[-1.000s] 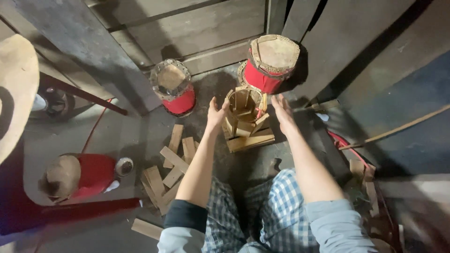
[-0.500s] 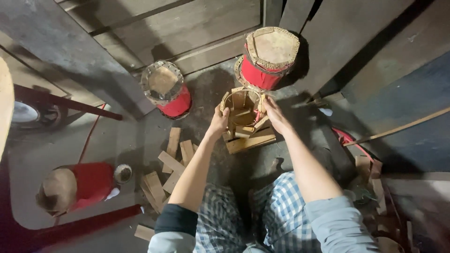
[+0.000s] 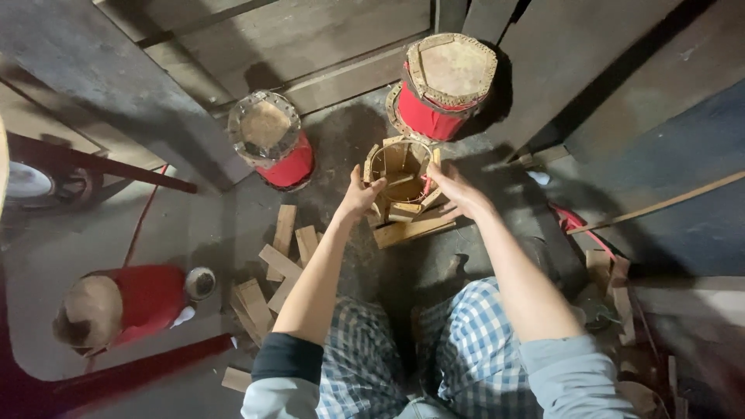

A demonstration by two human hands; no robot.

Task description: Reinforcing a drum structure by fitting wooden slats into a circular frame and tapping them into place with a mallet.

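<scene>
At 12 o'clock on floor: left hand (image 3: 358, 195) + right hand (image 3: 458, 190) clasp unfinished slat ring (image 3: 400, 167) from both sides. Risk: uneven squeeze, loose slats collapse inward onto offcuts (image 3: 411, 225).

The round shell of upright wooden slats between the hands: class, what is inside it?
Inside the round shell of upright wooden slats, loose flat wooden pieces lie crossed; its floor stays hidden beneath them.

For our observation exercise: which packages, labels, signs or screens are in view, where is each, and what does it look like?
None show. Only bare things:
Unfinished drum shell, between left hand and right hand: ring of pale wooden slats.
Three red drums: around it on the floor, tan skins.
Loose wooden slats: scattered on the floor.
</scene>
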